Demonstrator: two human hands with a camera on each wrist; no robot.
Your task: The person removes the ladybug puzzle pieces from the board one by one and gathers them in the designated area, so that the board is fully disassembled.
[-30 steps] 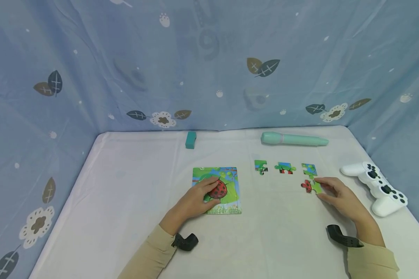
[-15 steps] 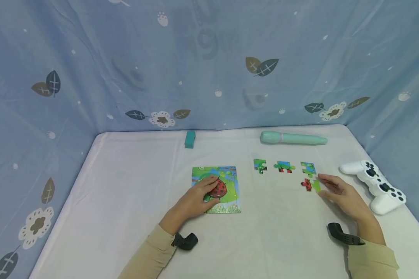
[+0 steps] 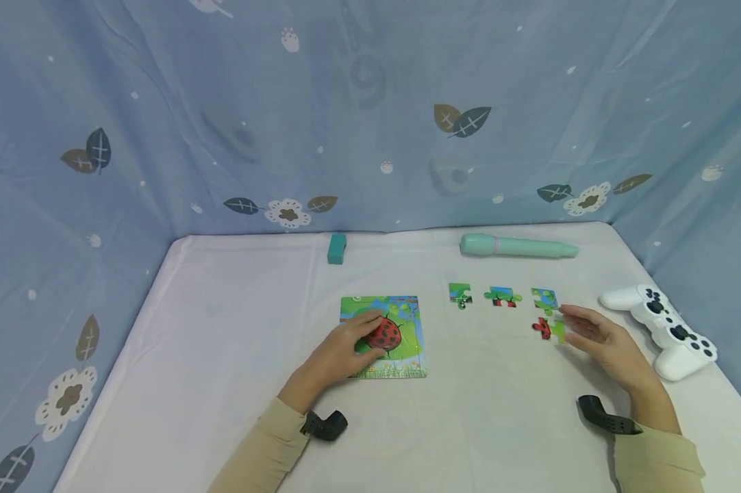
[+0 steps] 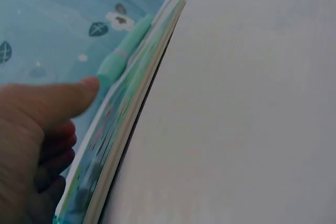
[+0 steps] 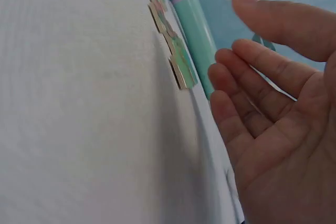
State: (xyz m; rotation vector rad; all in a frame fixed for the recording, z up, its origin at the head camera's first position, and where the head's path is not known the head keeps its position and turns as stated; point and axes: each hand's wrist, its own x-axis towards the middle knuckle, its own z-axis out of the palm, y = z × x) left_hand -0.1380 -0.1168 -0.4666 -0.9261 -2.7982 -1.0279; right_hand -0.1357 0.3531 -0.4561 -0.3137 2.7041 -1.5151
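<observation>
My left hand point(image 3: 340, 352) is over the left part of a square ladybug jigsaw puzzle point(image 3: 410, 335) and covers some of its picture. In the left wrist view its thumb point(image 4: 73, 98) is extended above the puzzle's face, and contact is hard to tell. Beside a red-and-green puzzle piece point(image 3: 543, 329) is my right hand point(image 3: 607, 349), its fingers loosely bent and holding nothing. The right wrist view shows a gap between those fingers point(image 5: 241, 114) and the puzzle pieces point(image 5: 181, 66) lying on the table. Above that piece lies a blue-and-green piece point(image 3: 546, 299).
Two more puzzle pieces, one green-and-blue point(image 3: 460, 294) and one blue-and-red point(image 3: 503, 296), lie right of the puzzle. Behind them are a mint-green wand-shaped object point(image 3: 518, 246) and a teal block point(image 3: 337, 249). A white game controller point(image 3: 660, 332) stands near the table's right edge.
My right hand held the red-and-green piece a second ago; its fingers have come off it and the piece stays on the table. My left hand has shifted slightly left over the puzzle.
</observation>
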